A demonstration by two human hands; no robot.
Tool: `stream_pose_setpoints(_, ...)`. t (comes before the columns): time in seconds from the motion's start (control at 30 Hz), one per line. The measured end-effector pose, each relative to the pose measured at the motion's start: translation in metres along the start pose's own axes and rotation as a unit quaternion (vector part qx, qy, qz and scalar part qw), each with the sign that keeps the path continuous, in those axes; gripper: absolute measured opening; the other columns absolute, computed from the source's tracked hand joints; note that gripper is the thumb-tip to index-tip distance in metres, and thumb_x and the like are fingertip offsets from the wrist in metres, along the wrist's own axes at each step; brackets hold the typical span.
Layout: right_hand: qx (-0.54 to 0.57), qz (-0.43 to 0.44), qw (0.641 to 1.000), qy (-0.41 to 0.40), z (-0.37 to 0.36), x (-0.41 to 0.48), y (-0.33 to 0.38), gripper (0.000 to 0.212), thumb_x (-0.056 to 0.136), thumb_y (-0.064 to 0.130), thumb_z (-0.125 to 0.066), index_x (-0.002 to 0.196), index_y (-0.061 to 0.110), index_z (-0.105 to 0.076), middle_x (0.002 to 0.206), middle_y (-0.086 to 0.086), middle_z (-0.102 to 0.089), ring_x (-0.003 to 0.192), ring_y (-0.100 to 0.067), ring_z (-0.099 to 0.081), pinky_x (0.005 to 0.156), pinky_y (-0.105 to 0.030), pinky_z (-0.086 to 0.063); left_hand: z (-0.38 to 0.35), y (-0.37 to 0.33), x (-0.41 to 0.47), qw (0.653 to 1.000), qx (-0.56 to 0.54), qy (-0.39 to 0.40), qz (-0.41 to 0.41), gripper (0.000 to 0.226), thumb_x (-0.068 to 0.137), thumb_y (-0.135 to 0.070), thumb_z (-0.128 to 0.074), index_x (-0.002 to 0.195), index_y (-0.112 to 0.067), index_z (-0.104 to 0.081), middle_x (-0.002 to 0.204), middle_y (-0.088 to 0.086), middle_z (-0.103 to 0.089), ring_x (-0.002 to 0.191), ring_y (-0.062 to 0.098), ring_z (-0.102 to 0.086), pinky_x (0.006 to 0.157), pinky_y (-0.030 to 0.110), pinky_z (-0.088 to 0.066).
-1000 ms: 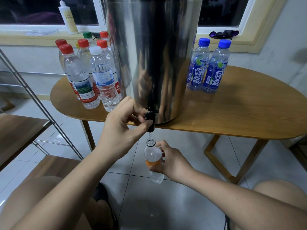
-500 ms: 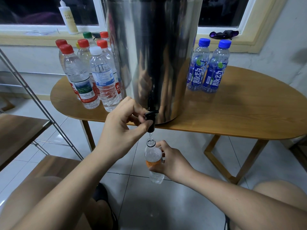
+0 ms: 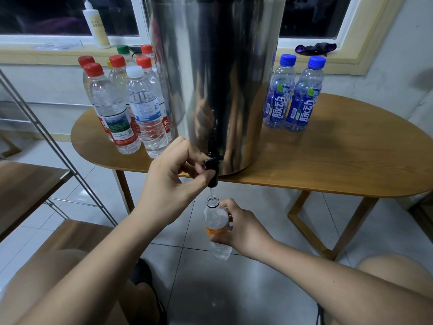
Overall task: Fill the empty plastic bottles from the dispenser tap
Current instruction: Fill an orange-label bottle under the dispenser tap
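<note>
A tall steel dispenser [image 3: 215,78] stands at the front edge of a wooden table [image 3: 339,165]. Its black tap [image 3: 212,167] juts out at the bottom. My left hand [image 3: 171,181] grips the tap, thumb under it and fingers on the lever. A thin stream of water falls from the spout into an uncapped clear bottle with an orange label [image 3: 216,227]. My right hand [image 3: 241,227] holds that bottle upright just below the tap, over the floor.
Several capped bottles with red, white and green caps [image 3: 131,109] stand left of the dispenser; two blue-labelled bottles [image 3: 290,97] stand on its right. A metal rack with wooden shelves [image 3: 30,184] is at the left. My knees are at the bottom corners, tiled floor between them.
</note>
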State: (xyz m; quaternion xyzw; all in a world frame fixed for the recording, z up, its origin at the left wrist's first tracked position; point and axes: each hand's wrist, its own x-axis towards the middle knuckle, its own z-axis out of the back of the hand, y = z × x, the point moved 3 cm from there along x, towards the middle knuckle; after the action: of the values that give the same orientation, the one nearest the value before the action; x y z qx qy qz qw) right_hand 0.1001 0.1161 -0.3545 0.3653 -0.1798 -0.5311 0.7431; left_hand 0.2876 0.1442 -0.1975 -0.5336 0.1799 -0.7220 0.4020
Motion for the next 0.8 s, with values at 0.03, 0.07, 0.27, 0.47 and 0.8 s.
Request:
stream_pose_setpoints(0.03,0.001,0.0,1.0,-0.001,0.0,0.0,-0.0002,0.07,0.074,0.046,-0.093,0.121,0.048,-0.042,0.113,0.012,-0.07,0.103,-0.013,-0.069,0.093,-0.045,-0.061,-0.0003,0.0002,0.0,1.0,-0.001,0.0,0.0,0.019,0.088,-0.004,-0.082,0.093,-0.008,-0.064,0.09,0.009,-0.062,0.083,0.032,-0.067,0.075,0.041,-0.058)
stream_pose_setpoints(0.07,0.002,0.0,1.0,-0.001,0.0002,-0.0001,-0.0001,0.069,0.074,0.045,-0.093,0.12,0.048,-0.043,0.113,0.012,-0.07,0.102,-0.012,-0.069,0.093,-0.045,-0.061,-0.0004,0.0002,0.0001,1.0,-0.002,0.0,0.001,0.019,0.088,-0.004,-0.082,0.093,-0.008,-0.064,0.09,0.009,-0.062,0.083,0.032,-0.067,0.075,0.04,-0.058)
stream_pose_setpoints(0.27,0.009,-0.005,1.0,-0.003,0.0,-0.0009,-0.0006,0.067,0.072,0.044,-0.092,0.118,0.048,-0.044,0.11,0.012,-0.071,0.1,-0.011,-0.069,0.091,-0.045,-0.061,0.0003,-0.0006,-0.0002,1.0,-0.003,0.0,-0.002,0.019,0.088,-0.004,-0.082,0.093,-0.007,-0.064,0.09,0.009,-0.062,0.083,0.033,-0.068,0.075,0.042,-0.059)
stream_pose_setpoints(0.47,0.005,-0.001,1.0,-0.003,0.0006,-0.0011,0.0006,0.068,0.074,0.042,-0.094,0.12,0.046,-0.044,0.113,0.012,-0.07,0.103,-0.013,-0.068,0.093,-0.045,-0.06,0.0005,-0.0017,0.0,1.0,0.0,0.0,-0.005,0.018,0.089,-0.006,-0.081,0.093,-0.006,-0.064,0.09,0.011,-0.063,0.084,0.034,-0.068,0.074,0.047,-0.059)
stream_pose_setpoints(0.8,0.001,-0.003,1.0,-0.002,0.0002,-0.0008,0.0014,0.069,0.073,0.045,-0.094,0.12,0.047,-0.044,0.113,0.014,-0.07,0.102,-0.012,-0.069,0.093,-0.044,-0.061,0.0002,-0.0001,-0.0006,1.0,0.002,-0.002,-0.002,0.02,0.088,-0.004,-0.082,0.093,-0.009,-0.063,0.089,0.008,-0.062,0.082,0.03,-0.067,0.073,0.041,-0.058)
